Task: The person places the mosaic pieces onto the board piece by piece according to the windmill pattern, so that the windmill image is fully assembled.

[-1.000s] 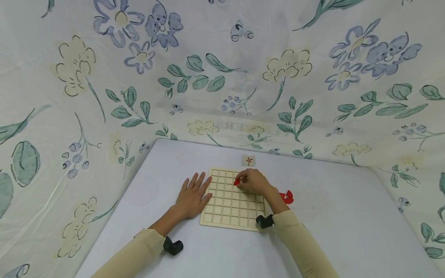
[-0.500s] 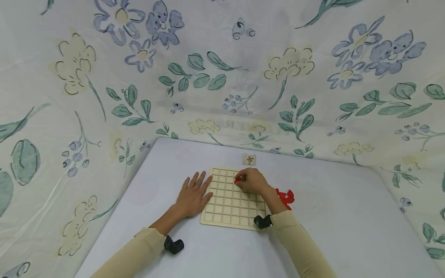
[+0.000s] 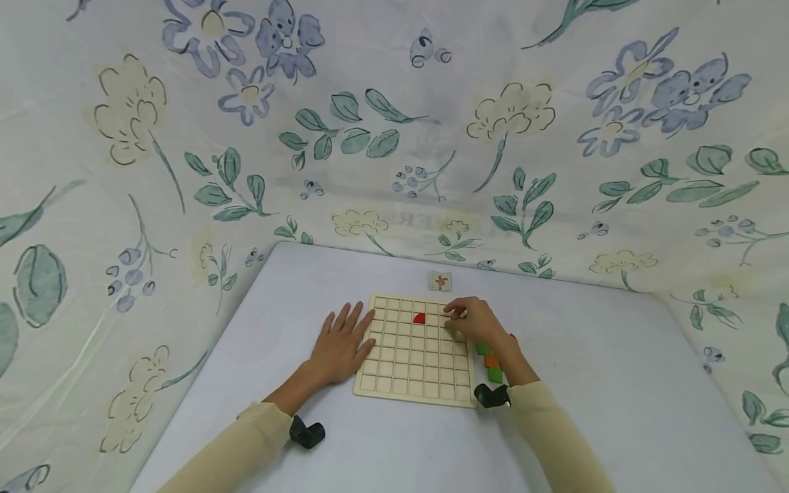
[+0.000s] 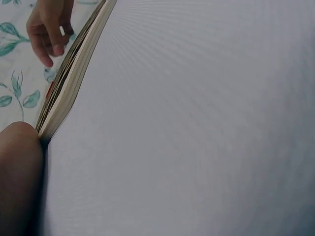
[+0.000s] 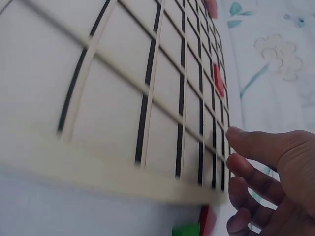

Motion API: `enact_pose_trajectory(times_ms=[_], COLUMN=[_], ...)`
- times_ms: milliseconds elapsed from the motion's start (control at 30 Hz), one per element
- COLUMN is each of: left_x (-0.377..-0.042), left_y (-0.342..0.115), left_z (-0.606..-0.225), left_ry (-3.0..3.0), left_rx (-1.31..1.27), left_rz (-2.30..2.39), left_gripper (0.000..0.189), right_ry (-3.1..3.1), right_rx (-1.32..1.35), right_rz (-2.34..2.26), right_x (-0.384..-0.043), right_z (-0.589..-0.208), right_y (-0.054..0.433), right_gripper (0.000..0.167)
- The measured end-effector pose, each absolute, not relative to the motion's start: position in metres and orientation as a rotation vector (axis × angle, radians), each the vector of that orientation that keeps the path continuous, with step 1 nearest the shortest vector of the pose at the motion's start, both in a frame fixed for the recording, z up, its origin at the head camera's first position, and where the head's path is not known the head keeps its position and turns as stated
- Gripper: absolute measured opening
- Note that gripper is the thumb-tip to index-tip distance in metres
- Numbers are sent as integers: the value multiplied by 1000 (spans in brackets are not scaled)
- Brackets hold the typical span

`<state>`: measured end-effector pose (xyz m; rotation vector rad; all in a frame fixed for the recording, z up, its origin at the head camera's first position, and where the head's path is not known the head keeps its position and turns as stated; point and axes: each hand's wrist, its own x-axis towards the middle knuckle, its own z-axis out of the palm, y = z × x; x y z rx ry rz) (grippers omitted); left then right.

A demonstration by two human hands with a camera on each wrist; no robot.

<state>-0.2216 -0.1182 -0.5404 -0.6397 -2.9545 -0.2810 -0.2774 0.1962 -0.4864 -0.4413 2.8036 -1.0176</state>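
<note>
From where I stand, the right hand (image 3: 474,318) is over the board's right edge, its fingers bent loosely, and I see nothing held in them. The left hand (image 3: 337,348) lies flat beside the left edge, fingers spread and touching the gridded board (image 3: 402,373). In the second row from the top, fourth cell from the left, lies a red piece (image 3: 420,318); whether it sits fully flat I cannot tell.

A brush of the right fingers could, I think, turn this piece or push it out of line. The black wrist device (image 3: 491,396) is close to the lower right corner and could bump it; if the left hand were lifted, the board could slide. Under the right forearm, a green piece (image 3: 495,375) and an orange piece (image 3: 491,361) could be scattered by the sleeve.

Half a second ago, the right fingers pinched the red piece; now it lies free, and the hand has moved rightward. The green and orange are newly visible, while the red pile is mostly hidden.
</note>
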Motion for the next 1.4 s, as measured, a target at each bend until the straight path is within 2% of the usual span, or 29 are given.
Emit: enact_pose_trajectory(times_ms=[500,700,1200,1400], left_x=[-225,-225,-224,-224], left_y=[-120,-120,-117,-118], left_z=[-542,-543,-545,-545], left_ry=[-2968,-2969,-2953,-2939], left_rx=[-628,-637,-640,-634], left_rz=[-263,-290,-281,-281], left_gripper=[63,63,63,62], right_ry=[2821,2791,2739,2685], right_rx=[-163,-133,-246,-266], right_rz=[-803,-757,-781,-860], right_x=[-257,-250,-243,-240], right_z=[-473,-476,-486,-485], right_y=[280,288,293,292], right_gripper=[29,25,10,12])
